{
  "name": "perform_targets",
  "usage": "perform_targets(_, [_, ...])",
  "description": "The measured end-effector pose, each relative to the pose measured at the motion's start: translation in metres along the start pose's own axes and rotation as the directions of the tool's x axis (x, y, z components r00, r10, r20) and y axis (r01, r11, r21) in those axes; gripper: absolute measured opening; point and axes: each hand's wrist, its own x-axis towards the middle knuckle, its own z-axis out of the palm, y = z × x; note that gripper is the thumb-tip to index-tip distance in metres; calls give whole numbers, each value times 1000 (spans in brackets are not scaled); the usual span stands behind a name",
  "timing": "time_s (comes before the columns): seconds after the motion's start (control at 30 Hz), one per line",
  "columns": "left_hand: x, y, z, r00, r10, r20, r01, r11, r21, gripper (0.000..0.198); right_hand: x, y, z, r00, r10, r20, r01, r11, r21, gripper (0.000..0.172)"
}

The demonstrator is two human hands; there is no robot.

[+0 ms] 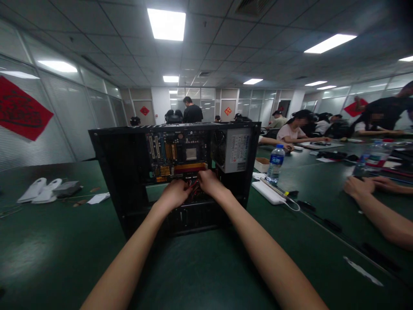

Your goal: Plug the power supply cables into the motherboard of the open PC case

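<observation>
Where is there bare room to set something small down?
Bare green table shows in front of the case, between the forearms, and left of them, nearer than the grey box. It's crowded right of the case, with a bottle and white block; inside the case, the left hand and right hand crowd the wires.

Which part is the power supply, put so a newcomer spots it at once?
Find the black computer case standing open on the green table. Look in its upper right corner as pictured, just right of the motherboard. The power supply is the grey metal box there; unlike the flat, slotted motherboard, it shows a printed label and a dark fan.
</observation>
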Motion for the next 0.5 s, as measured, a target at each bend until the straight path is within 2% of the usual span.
perform_targets(0.5, [-2,5,-2,995,-88,-49,91,994,57,33,-1,-1,-4,999,0,50,-1,1000,10,28])
